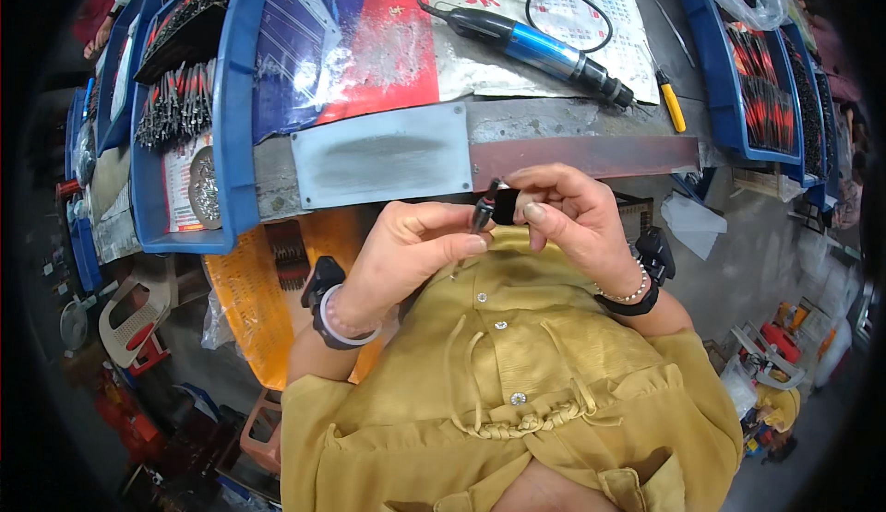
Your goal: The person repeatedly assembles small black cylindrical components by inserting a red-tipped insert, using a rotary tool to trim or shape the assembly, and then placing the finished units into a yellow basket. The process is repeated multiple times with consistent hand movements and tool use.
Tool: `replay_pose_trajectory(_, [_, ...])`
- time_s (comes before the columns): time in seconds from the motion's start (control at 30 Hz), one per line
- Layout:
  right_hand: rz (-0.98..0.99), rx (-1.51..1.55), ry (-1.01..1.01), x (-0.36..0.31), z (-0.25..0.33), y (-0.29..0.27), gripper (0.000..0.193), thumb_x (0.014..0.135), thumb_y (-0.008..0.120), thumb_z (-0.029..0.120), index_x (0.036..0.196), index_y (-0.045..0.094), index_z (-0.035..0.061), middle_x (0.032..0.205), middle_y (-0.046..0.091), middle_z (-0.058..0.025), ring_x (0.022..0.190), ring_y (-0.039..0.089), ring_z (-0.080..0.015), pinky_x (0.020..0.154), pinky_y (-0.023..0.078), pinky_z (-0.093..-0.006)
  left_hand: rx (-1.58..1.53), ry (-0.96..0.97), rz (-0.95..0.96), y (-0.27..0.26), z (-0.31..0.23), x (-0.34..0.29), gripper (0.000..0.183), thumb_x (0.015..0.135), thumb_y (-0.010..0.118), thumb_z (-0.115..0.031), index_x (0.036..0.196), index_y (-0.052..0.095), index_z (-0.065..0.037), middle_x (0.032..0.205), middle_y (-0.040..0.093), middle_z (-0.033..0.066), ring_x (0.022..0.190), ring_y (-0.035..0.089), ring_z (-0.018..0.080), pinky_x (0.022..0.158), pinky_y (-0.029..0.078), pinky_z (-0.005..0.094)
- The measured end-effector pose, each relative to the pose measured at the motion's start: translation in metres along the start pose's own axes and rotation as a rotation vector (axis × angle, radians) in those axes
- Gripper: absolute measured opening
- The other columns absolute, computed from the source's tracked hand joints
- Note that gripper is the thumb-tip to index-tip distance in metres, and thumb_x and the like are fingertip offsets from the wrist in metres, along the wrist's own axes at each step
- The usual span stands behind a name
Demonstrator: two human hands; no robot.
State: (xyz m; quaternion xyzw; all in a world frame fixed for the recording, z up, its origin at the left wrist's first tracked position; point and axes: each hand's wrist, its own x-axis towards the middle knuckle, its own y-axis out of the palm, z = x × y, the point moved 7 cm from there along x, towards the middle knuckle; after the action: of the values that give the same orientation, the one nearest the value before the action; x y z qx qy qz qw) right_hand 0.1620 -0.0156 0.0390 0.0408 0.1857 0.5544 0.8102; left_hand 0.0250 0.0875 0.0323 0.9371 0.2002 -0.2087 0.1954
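Observation:
In front of the table's near edge, my left hand pinches a small black rod-shaped part with a reddish mark, between thumb and fingers. The part stands steeply tilted. My right hand is just beside it, fingers curled and the thumb drawn in towards them; whether something small lies between them is hidden. Its index fingertip is close to the part's upper end. Beyond the hands, a pale worn plate lies along the table edge.
A blue and black corded electric screwdriver lies on a printed sheet, beside a yellow-handled tool. Blue bins with black and red parts stand left and right. A metal dish holds small shiny pieces. Orange sheeting hangs below.

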Motion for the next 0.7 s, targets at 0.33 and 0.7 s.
replay_pose_trajectory(0.33, [0.055,0.080,-0.098,-0.018,-0.002,0.001,0.017,0.098,0.052,0.008,0.100,0.064,-0.0036,0.084,0.063,-0.0055,0.064,0.057,-0.0059,0.056,0.046,-0.0197,0.047,-0.151,0.100,0.045,-0.004,0.000,0.026,0.096,0.059,-0.018,0.110,0.057,0.004,0.079,0.062,0.0033,0.061,0.055,0.0072,0.057,0.045,0.0195])
replay_pose_trajectory(0.7, [-0.071,0.353,0.098,0.010,0.005,-0.046,0.020,0.098,0.054,0.016,0.099,0.065,-0.0008,0.075,0.060,-0.0008,0.057,0.052,-0.0046,0.054,0.044,-0.0182,-0.064,-0.306,0.145,0.067,-0.033,0.039,0.026,0.099,0.050,-0.013,0.121,0.051,0.000,0.090,0.064,0.0086,0.069,0.061,0.0115,0.062,0.051,0.0235])
